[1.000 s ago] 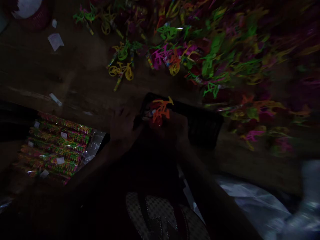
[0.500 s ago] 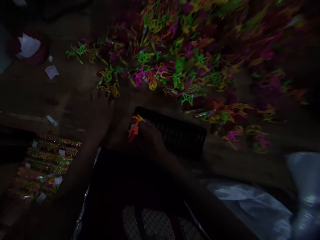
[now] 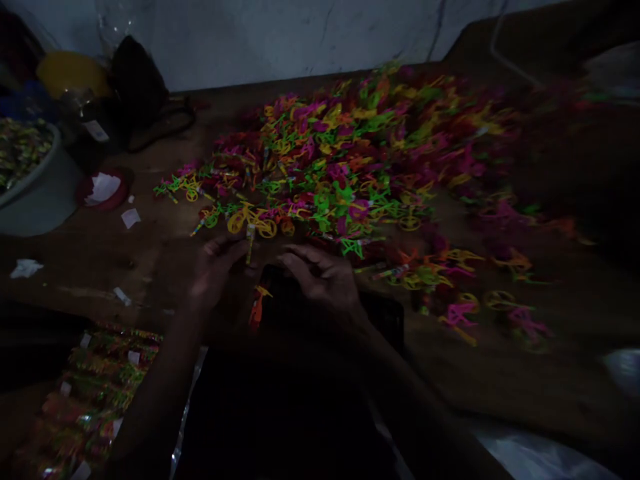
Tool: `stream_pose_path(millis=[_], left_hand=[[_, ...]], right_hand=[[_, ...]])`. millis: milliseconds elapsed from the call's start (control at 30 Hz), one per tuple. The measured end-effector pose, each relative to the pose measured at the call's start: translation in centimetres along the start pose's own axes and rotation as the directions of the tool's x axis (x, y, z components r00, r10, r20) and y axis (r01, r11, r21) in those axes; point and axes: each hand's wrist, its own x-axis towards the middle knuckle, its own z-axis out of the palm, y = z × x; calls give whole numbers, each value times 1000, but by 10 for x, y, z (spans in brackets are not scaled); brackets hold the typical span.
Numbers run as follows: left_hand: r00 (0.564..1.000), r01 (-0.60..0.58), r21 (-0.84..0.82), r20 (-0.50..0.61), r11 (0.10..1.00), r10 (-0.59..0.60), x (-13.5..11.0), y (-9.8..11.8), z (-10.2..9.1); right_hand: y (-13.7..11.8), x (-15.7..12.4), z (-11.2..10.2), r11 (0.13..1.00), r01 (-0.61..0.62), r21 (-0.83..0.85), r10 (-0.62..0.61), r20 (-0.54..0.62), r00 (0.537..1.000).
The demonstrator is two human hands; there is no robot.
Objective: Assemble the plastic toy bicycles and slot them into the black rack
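My left hand (image 3: 214, 272) is closed, its fingertips pinching the patterned tube of a yellow bicycle-shaped plastic toy (image 3: 253, 221). The toy stands upright in front of the loose pile (image 3: 345, 173) of bright plastic toys with small tubes. Just to the right, my right hand (image 3: 327, 280) hovers over a black basket (image 3: 385, 313), fingers partly curled and apart, with nothing visible in them. An orange toy (image 3: 257, 308) sits at the basket's left end. Dim light and blur hide fine detail.
Bundled rows of colourful toys (image 3: 100, 387) lie lower left. A pale tub (image 3: 43, 207) of small items and a red dish (image 3: 117, 200) of paper slips stand at left. Paper scraps (image 3: 131, 218) dot the wooden surface. Clear plastic (image 3: 540, 453) lies lower right; a wall (image 3: 300, 40) rises behind.
The view has tilted up, showing the wall and tub. My left hand has taken hold of a yellow bicycle toy. My right hand has left the orange toy and moved toward the left hand.
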Motion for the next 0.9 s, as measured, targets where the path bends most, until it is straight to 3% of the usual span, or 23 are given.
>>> stream_pose_path(millis=[67,167,300,367,600,700,767,900], left_hand=[[993,50,-61,107,997,-43,-1,4,11],[984,34,-20,173,999,-31,-3,6,21],[964,27,70,261,997,-44,-3,4,24],[970,-21,169,243,985,-21,-3,5,25],[981,-182,474,144,862,128,-16,18,34],[970,-242,503,115,830,213,-19,24,38],[975,-221,450,127,865,182,-17,25,40],[962,-115,286,270,951,36,-8,23,40]], right_hand=[[-6,8,7,993,-30,113,21,81,997],[-10,11,11,960,-107,260,72,142,987],[-6,2,10,894,-186,409,182,50,982],[-4,-2,8,889,-181,421,210,-23,977],[-7,-10,9,978,49,200,-1,-233,972],[-7,-13,4,991,126,52,-108,-269,957],[-7,-16,-1,991,132,-6,-130,-221,967],[-4,-19,-13,988,145,-47,-151,-174,973]])
